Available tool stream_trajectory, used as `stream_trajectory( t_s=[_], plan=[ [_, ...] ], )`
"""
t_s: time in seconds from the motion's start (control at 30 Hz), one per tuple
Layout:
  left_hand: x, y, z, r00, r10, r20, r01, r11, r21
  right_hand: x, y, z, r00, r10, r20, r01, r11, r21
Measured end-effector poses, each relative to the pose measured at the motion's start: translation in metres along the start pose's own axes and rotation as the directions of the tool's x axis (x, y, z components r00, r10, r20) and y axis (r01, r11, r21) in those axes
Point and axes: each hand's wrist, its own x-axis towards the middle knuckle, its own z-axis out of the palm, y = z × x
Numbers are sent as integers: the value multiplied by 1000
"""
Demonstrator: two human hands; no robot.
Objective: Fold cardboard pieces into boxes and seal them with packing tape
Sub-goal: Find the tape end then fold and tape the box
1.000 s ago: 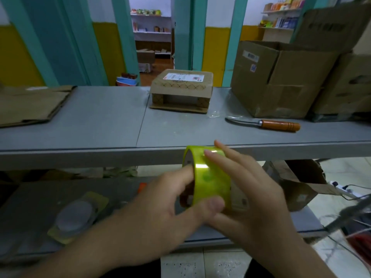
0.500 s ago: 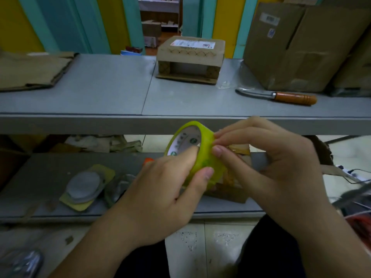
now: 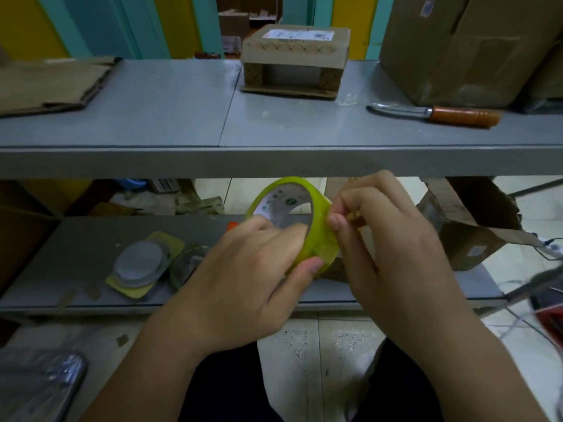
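A roll of yellow-green packing tape with a white printed core is held in front of me, below the grey table's edge. My left hand grips the roll from the left, fingers inside the core and thumb on the outer face. My right hand has its fingertips curled against the roll's right rim, picking at the tape surface. A small folded cardboard box with a white label stands at the back of the grey table. Flat cardboard pieces lie at the table's left.
A knife with an orange wooden handle lies at the right of the table, beside a large brown carton. The lower shelf holds a round grey disc on a yellow card. An open carton sits at lower right.
The camera tilted downward, so the table rose in view. The roll has turned from edge-on to showing its core. My right hand went from cupping the roll to picking at its rim.
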Motion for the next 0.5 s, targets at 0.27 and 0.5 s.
stream_trajectory(
  t_s=[0.27, 0.5],
  plan=[
    [-11, 4, 11, 998, -51, -26, 50, 997, -52, -17, -10, 20, 989, 44, -144, -45, 999, -5],
    [-13, 1, 9, 996, -87, -22, 85, 993, -77, -26, -12, 25, 984, 38, -172, -22, 995, 95]
  ],
)
